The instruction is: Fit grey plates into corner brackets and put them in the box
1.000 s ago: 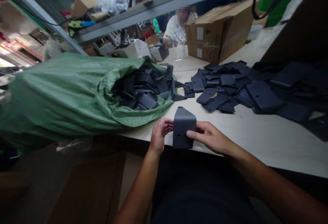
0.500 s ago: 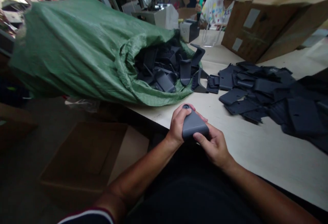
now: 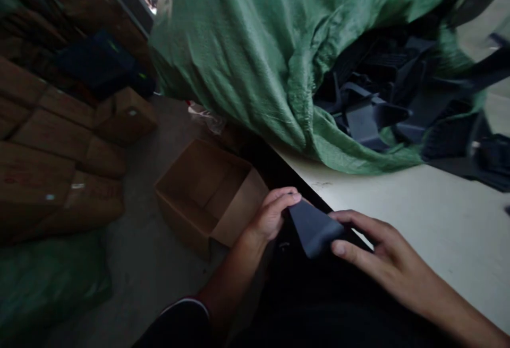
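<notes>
A dark grey, wedge-shaped plastic piece [image 3: 314,228] with smooth faces is between my hands, over my lap at the table's edge. My left hand [image 3: 274,212] is closed on its narrow upper end, the thumb lying on top. At its wide right end, my right hand [image 3: 370,247] has thumb and fingertips on either side of the rim, in a loose pinch. The underside of the piece is hidden. Beyond my hands lies a green woven sack [image 3: 255,56], its mouth turned to the right and full of similar dark plastic pieces [image 3: 362,122].
An open cardboard box [image 3: 183,215] stands on the floor left of my left forearm. Stacked closed cartons [image 3: 43,162] and another green sack [image 3: 51,279] are farther left. The white table [image 3: 418,215] extends to the right, with more dark pieces at its far right.
My view has swung left and down, bringing the open box and the cartons more into sight. The plastic piece has turned in my hands, and my right hand's grip has loosened.
</notes>
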Motion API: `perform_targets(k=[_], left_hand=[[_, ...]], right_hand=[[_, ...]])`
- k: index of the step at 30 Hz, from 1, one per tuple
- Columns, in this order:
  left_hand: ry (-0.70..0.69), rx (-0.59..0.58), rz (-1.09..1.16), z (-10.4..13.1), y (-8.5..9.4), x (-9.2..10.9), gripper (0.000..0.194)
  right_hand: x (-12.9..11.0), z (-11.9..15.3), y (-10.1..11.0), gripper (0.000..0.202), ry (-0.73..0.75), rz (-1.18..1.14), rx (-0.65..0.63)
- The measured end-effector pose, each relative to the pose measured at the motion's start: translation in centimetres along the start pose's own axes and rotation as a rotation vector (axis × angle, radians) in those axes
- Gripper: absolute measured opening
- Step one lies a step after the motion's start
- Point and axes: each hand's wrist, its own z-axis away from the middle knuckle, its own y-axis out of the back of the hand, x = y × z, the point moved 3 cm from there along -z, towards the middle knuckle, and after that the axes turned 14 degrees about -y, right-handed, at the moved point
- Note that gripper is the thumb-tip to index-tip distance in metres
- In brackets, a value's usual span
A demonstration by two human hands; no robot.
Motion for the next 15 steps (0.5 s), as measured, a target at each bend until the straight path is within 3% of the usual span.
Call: perform_targets(k=[4,9,12,15], left_hand=[[-0.037,0.453,-0.069,1.0,11.6,0.8,0.037],[-0.056,0.785,-0.303,-1.3,24.6,-0.3,0.045],[-0.001,0.819,-0.528,-4.6,29.7,-2.0,0.051],[0.085,0.743,-0.782,-7.7,32.9,-3.6,0.044]], right_hand=[[0.7,-3.5,1.5,0.044,0.074,0.235,0.161],[2.0,-6.9,3.3,0.036,0.350,0.474,0.292],[2.7,-8.5,3.6,0.038,0.525,0.625,0.309],[3.7,-9.9,3.6,0.047,0.640,0.763,0.290]])
